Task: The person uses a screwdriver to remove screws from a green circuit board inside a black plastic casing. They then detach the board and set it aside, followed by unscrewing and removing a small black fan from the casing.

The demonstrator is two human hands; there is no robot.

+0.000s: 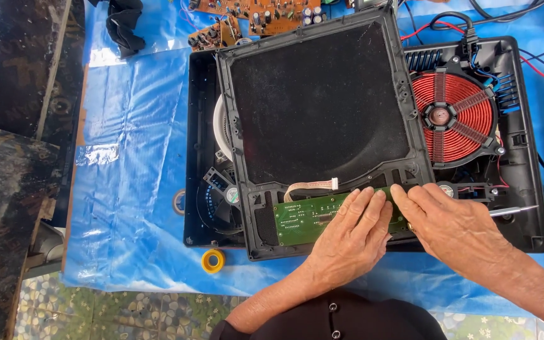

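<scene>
Hands flat on the green rectangular circuit board [303,217]: my left hand [354,230] and right hand [451,223] press it, fingers open, gripping nothing.

Counted: two hands [354,230] [454,230], one green circuit board [303,217], one copper coil [451,116], two tape rolls [213,260] [179,202], lower left.

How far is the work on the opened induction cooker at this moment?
Done: the black plastic top cover is off and lies face down across two opened black cooker bases, with the red copper coil uncovered. In hand: left hand and right hand both press on the green circuit board in the cover's lower edge. Left: the white ribbon cable hangs unplugged and the cooker remains open.
</scene>
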